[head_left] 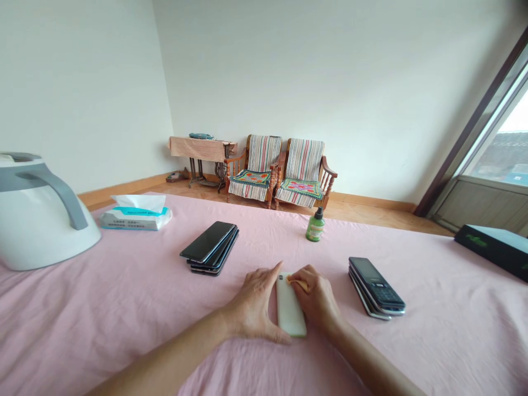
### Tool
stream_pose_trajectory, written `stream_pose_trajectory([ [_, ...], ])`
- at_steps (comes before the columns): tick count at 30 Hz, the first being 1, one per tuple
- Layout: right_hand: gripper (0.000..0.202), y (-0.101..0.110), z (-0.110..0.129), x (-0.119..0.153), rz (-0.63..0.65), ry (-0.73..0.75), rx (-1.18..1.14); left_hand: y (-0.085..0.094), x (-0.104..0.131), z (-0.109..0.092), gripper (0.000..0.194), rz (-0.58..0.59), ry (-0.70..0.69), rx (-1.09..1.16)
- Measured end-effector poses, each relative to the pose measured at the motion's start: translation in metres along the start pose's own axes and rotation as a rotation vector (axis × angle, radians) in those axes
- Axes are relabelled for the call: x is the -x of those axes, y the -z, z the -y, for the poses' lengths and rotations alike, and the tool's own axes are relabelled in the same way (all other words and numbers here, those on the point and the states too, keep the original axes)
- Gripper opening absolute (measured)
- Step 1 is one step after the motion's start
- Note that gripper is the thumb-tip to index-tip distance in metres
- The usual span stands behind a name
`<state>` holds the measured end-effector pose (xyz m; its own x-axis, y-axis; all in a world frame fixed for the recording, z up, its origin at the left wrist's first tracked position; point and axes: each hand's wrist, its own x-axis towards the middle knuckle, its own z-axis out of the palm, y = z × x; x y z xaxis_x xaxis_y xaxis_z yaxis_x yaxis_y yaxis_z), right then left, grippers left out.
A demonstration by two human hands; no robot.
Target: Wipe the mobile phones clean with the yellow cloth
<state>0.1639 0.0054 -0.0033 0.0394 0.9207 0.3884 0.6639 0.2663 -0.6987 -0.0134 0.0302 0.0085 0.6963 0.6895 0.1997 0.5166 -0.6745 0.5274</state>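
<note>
The phone [291,312] was laid flat at the lower centre of the frame. The left hand [254,301] was spread wide along its left edge, not closed around it; a yellow cloth [304,285] was pinched in the curled right hand [317,298]. The phone was judged light, stiff, rather slippery and breakable, best held by its long edges.

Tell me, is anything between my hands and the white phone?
Yes, on one side: a yellowish cloth, pinched in your right hand, comes between that hand and the white phone, near its far end. Nothing visible stands between your left hand and the phone.
</note>
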Motion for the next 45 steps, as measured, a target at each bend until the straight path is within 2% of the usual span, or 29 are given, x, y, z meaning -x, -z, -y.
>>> stream_pose_trajectory([
  [2,0.020,-0.001,-0.001,-0.011,-0.018,-0.028,0.017,0.001,0.000,0.000,0.125,0.004,0.004,-0.005],
  [4,0.019,-0.001,-0.001,-0.009,-0.030,-0.041,0.016,0.001,0.000,0.000,0.126,0.003,0.007,0.000],
  [10,0.017,0.003,-0.003,0.045,0.042,0.032,-0.076,-0.003,0.002,0.004,0.132,-0.033,0.022,0.027],
  [13,0.017,0.004,-0.001,0.055,0.028,0.041,-0.074,-0.004,0.001,0.005,0.132,-0.033,0.026,0.020],
  [15,0.017,0.003,0.000,0.044,0.011,0.034,-0.036,-0.003,0.001,0.004,0.131,-0.022,0.021,0.016],
  [21,0.022,-0.008,-0.004,-0.014,-0.032,0.039,0.080,0.001,0.000,0.001,0.126,-0.004,-0.006,0.005],
  [24,0.023,-0.014,-0.005,-0.022,-0.021,0.080,0.087,0.001,0.000,0.001,0.126,0.003,-0.007,0.000],
  [27,0.021,-0.013,-0.002,-0.010,0.005,0.156,0.057,0.000,0.000,0.002,0.127,0.003,0.003,0.001],
  [30,0.021,-0.008,0.007,0.014,0.074,0.236,-0.008,-0.001,-0.001,0.002,0.128,-0.002,0.007,0.007],
  [33,0.023,-0.001,0.018,0.038,0.113,0.256,-0.053,-0.004,-0.002,0.004,0.130,-0.038,-0.001,0.012],
  [36,0.026,0.006,0.028,0.052,0.163,0.208,-0.102,-0.007,-0.001,0.006,0.125,-0.074,-0.030,0.008],
  [39,0.022,0.013,0.032,0.054,0.207,0.114,-0.171,-0.008,0.002,0.005,0.117,-0.091,-0.046,0.025],
  [45,0.011,0.023,0.027,0.047,0.086,-0.022,-0.132,-0.004,0.005,0.002,0.114,-0.142,-0.038,0.128],
])
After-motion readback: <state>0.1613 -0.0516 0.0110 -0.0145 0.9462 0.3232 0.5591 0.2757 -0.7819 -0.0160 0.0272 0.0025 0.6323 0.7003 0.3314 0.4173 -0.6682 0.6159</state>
